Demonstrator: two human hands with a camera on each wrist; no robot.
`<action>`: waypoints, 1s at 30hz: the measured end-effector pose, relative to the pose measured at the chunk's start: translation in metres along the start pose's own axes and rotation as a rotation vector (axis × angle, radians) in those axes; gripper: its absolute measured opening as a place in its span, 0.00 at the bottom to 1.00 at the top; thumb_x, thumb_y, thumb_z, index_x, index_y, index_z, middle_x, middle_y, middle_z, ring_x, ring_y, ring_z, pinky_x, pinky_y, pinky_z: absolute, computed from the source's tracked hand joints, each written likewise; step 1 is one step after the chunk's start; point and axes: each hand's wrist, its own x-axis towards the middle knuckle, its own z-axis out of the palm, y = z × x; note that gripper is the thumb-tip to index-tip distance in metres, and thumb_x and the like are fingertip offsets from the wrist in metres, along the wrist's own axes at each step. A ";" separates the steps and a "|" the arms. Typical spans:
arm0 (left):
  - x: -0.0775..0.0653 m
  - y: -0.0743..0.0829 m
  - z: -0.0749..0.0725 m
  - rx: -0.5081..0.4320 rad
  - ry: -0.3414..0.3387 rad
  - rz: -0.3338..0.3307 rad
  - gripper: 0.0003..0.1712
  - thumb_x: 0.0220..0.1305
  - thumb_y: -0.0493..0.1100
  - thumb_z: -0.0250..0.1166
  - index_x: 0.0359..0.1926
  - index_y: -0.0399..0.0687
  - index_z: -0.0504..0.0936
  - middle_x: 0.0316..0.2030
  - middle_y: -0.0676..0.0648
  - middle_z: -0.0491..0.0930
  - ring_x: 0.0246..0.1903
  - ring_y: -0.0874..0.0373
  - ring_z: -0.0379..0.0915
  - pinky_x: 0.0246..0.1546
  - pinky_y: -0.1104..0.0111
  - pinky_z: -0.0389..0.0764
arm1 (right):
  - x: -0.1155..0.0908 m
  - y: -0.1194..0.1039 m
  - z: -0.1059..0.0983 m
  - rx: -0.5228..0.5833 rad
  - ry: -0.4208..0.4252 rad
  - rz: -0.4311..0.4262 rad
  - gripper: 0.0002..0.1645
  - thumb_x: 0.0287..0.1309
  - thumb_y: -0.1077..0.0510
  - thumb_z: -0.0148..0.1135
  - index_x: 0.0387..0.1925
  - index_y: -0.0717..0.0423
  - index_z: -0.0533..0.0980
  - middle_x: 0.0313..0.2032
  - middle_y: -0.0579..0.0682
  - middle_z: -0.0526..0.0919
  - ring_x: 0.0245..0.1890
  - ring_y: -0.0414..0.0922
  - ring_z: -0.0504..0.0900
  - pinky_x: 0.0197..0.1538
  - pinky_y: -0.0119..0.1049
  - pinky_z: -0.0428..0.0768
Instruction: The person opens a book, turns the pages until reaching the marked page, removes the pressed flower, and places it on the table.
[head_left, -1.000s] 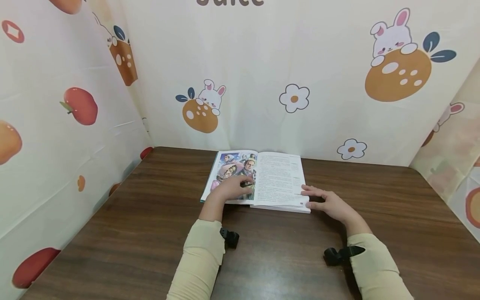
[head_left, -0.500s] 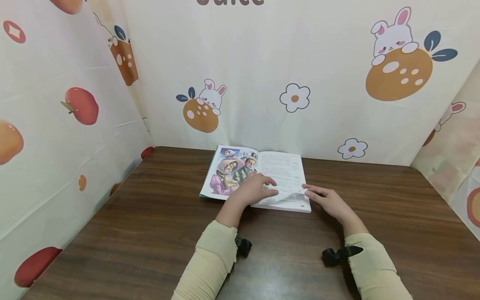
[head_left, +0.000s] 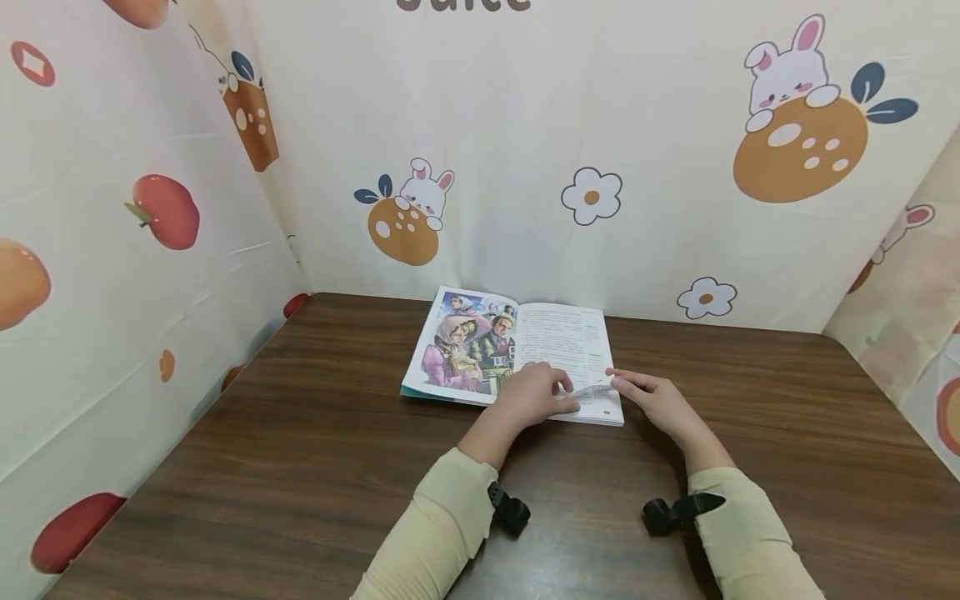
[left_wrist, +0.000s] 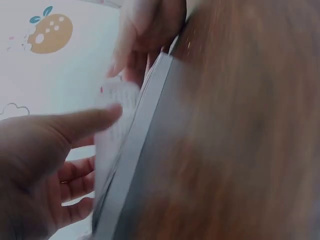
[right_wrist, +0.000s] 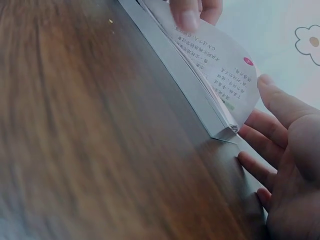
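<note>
An open book (head_left: 566,329) lies on the table, a colour illustration filling its left page and print covering its right page. The lower part of a right-hand page (right_wrist: 220,70) is lifted and curls up between my hands. My right hand (head_left: 663,406) is at the book's right edge and pinches the page's edge, thumb in front, other fingertips partly hidden. My left hand (head_left: 531,392) hovers over the bottom of the right page; its thumb (left_wrist: 100,122) lies in front of the lifted page, with the fingers apart and partly behind it. Their contact with the paper is unclear.
The brown wooden table (head_left: 300,467) extends around the book. A pale curtain (head_left: 510,125) with rabbits, fruit and flowers stands right behind the book, and similar cloth hangs on both sides. Black wrist cameras (head_left: 510,510) are strapped over the cream sleeves.
My left hand has moved right from the illustrated page to the lower right page, uncovering the picture. A right-hand page has lifted at its lower part. My right hand has barely shifted.
</note>
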 end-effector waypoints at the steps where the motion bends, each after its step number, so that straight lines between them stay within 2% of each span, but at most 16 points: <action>1: 0.000 0.000 0.002 0.008 0.010 -0.002 0.14 0.55 0.56 0.65 0.37 0.55 0.83 0.27 0.57 0.75 0.28 0.63 0.68 0.28 0.71 0.69 | 0.000 0.000 0.000 0.002 0.000 0.000 0.34 0.61 0.38 0.51 0.58 0.57 0.72 0.60 0.60 0.68 0.62 0.60 0.61 0.56 0.59 0.63; 3: 0.001 0.000 0.004 0.023 0.036 -0.008 0.11 0.57 0.54 0.64 0.36 0.55 0.84 0.25 0.57 0.75 0.26 0.63 0.67 0.27 0.72 0.68 | -0.001 -0.001 0.000 0.005 0.000 0.006 0.35 0.61 0.37 0.51 0.59 0.57 0.71 0.61 0.61 0.67 0.62 0.60 0.60 0.56 0.59 0.62; 6: 0.002 0.002 0.006 0.024 0.075 -0.026 0.09 0.60 0.52 0.62 0.35 0.55 0.84 0.24 0.58 0.74 0.24 0.64 0.67 0.25 0.72 0.67 | -0.001 -0.002 -0.001 0.043 0.006 0.037 0.38 0.61 0.35 0.48 0.63 0.55 0.66 0.64 0.59 0.63 0.65 0.60 0.55 0.60 0.61 0.55; 9: 0.002 0.003 0.006 -0.002 0.116 -0.042 0.08 0.61 0.50 0.60 0.33 0.54 0.84 0.23 0.58 0.74 0.22 0.63 0.67 0.22 0.72 0.66 | -0.001 -0.003 -0.002 0.082 0.017 0.066 0.42 0.63 0.32 0.40 0.68 0.54 0.58 0.66 0.61 0.58 0.67 0.59 0.50 0.62 0.62 0.47; 12: 0.002 0.002 0.001 -0.034 0.180 -0.051 0.08 0.61 0.49 0.60 0.29 0.54 0.82 0.20 0.58 0.72 0.19 0.62 0.65 0.19 0.72 0.64 | -0.001 -0.003 -0.003 0.101 0.023 0.063 0.43 0.64 0.31 0.33 0.70 0.56 0.53 0.66 0.63 0.57 0.67 0.59 0.51 0.62 0.61 0.44; 18: -0.003 -0.004 -0.019 -0.099 0.330 -0.074 0.18 0.62 0.57 0.58 0.21 0.52 0.74 0.17 0.54 0.68 0.18 0.61 0.62 0.18 0.71 0.61 | 0.000 -0.002 -0.003 0.098 0.018 0.031 0.44 0.65 0.32 0.32 0.68 0.60 0.55 0.66 0.63 0.57 0.67 0.58 0.51 0.63 0.59 0.46; 22: -0.008 -0.014 -0.034 -0.142 0.392 -0.127 0.24 0.63 0.61 0.54 0.19 0.51 0.71 0.17 0.52 0.68 0.18 0.59 0.63 0.19 0.69 0.62 | 0.000 -0.003 -0.003 0.095 0.023 0.035 0.43 0.65 0.33 0.34 0.67 0.60 0.58 0.66 0.60 0.58 0.68 0.58 0.48 0.63 0.59 0.45; 26: -0.013 -0.026 -0.050 -0.195 0.433 -0.187 0.25 0.64 0.62 0.52 0.19 0.50 0.71 0.17 0.50 0.68 0.19 0.58 0.65 0.19 0.68 0.63 | -0.001 -0.004 -0.002 0.087 0.018 0.050 0.42 0.65 0.33 0.35 0.67 0.59 0.58 0.66 0.59 0.58 0.68 0.58 0.47 0.63 0.61 0.44; 30: -0.019 -0.039 -0.065 -0.282 0.484 -0.235 0.22 0.63 0.58 0.55 0.23 0.47 0.73 0.19 0.49 0.71 0.22 0.56 0.67 0.21 0.66 0.65 | -0.001 -0.004 -0.001 0.089 0.013 0.063 0.43 0.64 0.32 0.36 0.68 0.58 0.57 0.67 0.59 0.58 0.69 0.58 0.46 0.62 0.61 0.44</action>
